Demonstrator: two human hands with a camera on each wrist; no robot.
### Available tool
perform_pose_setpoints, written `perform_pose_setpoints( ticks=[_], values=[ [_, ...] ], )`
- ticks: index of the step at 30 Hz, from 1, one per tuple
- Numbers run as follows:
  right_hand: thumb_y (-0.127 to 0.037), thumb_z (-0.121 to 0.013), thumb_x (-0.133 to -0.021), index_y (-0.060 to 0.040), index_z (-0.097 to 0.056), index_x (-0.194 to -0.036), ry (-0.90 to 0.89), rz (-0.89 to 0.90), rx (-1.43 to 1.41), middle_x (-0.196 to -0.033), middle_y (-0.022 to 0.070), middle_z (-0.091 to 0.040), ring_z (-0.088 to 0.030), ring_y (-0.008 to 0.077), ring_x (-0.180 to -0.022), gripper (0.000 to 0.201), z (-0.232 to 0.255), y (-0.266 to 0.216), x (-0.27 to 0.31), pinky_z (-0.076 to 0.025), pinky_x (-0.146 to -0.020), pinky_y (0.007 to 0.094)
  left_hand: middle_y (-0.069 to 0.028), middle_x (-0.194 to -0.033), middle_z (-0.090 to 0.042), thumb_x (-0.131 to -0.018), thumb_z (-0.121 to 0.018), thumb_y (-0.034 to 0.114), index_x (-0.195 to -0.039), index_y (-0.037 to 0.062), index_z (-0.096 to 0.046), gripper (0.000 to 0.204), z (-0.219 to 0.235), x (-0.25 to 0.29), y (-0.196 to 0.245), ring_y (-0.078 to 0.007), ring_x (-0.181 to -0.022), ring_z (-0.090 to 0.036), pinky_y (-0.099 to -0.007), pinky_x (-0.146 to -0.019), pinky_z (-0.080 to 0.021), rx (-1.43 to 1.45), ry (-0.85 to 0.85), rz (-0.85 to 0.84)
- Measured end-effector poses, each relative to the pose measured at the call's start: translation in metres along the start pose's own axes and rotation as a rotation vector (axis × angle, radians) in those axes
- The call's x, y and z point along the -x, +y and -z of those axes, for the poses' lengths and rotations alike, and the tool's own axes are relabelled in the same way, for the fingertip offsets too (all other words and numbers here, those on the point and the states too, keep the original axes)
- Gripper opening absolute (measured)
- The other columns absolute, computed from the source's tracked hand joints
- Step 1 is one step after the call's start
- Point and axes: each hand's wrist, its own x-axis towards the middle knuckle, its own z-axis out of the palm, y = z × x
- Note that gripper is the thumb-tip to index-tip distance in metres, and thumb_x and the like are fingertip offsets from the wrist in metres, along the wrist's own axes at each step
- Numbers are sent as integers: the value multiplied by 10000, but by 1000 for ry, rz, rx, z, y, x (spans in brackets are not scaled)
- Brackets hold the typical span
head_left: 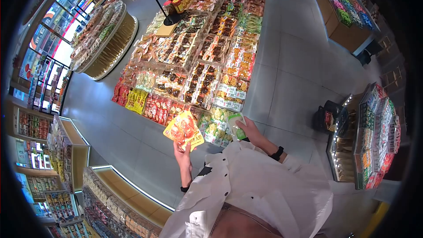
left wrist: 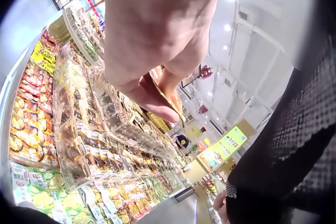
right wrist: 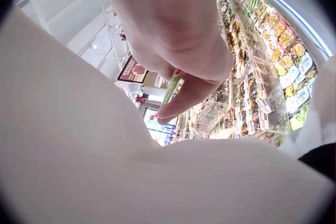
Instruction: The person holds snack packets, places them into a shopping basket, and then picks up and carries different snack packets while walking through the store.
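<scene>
The flat yellow-and-red plastic pouch (head_left: pixel 184 128) with food printed on its face is up in the left hand (head_left: pixel 183 155), and in the head view I read it at 12 o'clock from that grip, held by its lower edge. Its long axis, as best I can judge through the lens bend, slants from about 10 o'clock down to 4. The left wrist view shows me thumb and fingers pinching it nearly edge-on. By my reckoning any move turns on that lie: the left hand has it, while the right hand (head_left: pixel 250 132) is well apart at 3 o'clock, pinching a flat green-and-white packet (head_left: pixel 234 124) that points toward 10 from its own fingers. Between them I see displayed green-and-white plastic bags (head_left: pixel 216 128); I can't tell whether the pouch touches the stock behind it. Small glossy red packets (head_left: pixel 156 109) lie at 10 o'clock from the pouch, nearer the left hand, with shiny yellow packets (head_left: pixel 136 100) farther out on that bearing.
</scene>
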Motion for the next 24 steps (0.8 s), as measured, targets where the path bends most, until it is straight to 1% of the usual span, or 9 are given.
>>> perform_pose_setpoints(
  ticks=[2, 5, 9, 11, 12, 14, 18, 20, 24],
  values=[
    [-143, -601, -951, -26, -442, -1288, 1, -171, -55, -1023, 46, -638, -638, 100, -866, 390, 7, -10, 7, -560, -688, 283, -92, -1184, -613, -900, -592, -50, -1349, 6, -397, 493, -8, -5, 0, -180, -944, -655, -302, -656, -589, 19, -42, -5],
    [-135, -601, -946, -34, -402, -1326, 81, -129, -173, -1052, 65, -648, -640, 141, -958, 441, 12, -4, 6, -569, -745, 297, -90, -1183, -620, -902, -597, -44, -1344, 6, -405, 484, -27, -10, 3, -182, -954, -657, -303, -659, -589, -1, -44, -3],
    [-120, -631, -925, -23, -456, -1288, 84, -123, -200, -1051, 67, -648, -636, 131, -934, 414, 27, -3, 3, -552, -742, 285, -88, -1176, -628, -906, -600, -35, -1345, 8, -409, 481, -40, -13, 1, -183, -964, -657, -302, -662, -587, -32, -84, 30],
    [-121, -671, -900, -8, -557, -1204, 13, 16, -22, -1033, 56, -655, -629, 110, -902, 344, 39, 3, -4, -531, -744, 273, -86, -1172, -628, -911, -593, -35, -1336, 8, -417, 462, -49, -11, 2, -172, -955, -653, -298, -657, -580, -62, -100, 32],
    [-121, -671, -900, -8, -557, -1204, 19, -3, -35, -1033, 56, -655, -629, 110, -902, 344, 43, -1, -3, -531, -744, 273, -86, -1172, -628, -911, -593, -35, -1336, 8, -417, 462, -52, -11, 1, -172, -955, -653, -298, -657, -580, -76, -96, 50],
    [-130, -704, -879, 2, -640, -1108, 4, 1, 608, -982, 29, -667, -621, 91, -868, 271, 51, -15, 0, -513, -745, 263, -86, -1168, -627, -912, -590, -37, -1328, 6, -421, 451, -55, -10, -6, -167, -950, -651, -295, -653, -577, -86, -108, 72],
    [-144, -710, -879, 12, -657, -1074, 173, 138, 601, -941, 21, -677, -626, 79, -839, 255, 76, -8, 4, -509, -750, 250, -85, -1174, -630, -910, -605, -12, -1336, 16, -436, 459, -58, -14, -9, -172, -966, -655, -290, -680, -574, -162, -139, 88],
    [-158, -695, -894, 15, -652, -1083, 302, 116, 25, -945, 32, -685, -638, 78, -825, 260, 84, -14, 8, -516, -758, 244, -92, -1178, -626, -909, -588, -32, -1312, 6, -449, 428, -64, -20, -8, -174, -967, -654, -288, -675, -568, -174, -134, 89],
    [-197, -601, -961, -24, -617, -1125, 442, -10, -158, -941, 19, -676, -649, 92, -803, 238, 108, -32, 27, -532, -744, 264, -92, -1183, -613, -906, -587, -46, -1312, 2, -441, 434, -89, -30, -8, -159, -956, -637, -284, -667, -562, -142, -174, 87]
  ],
)
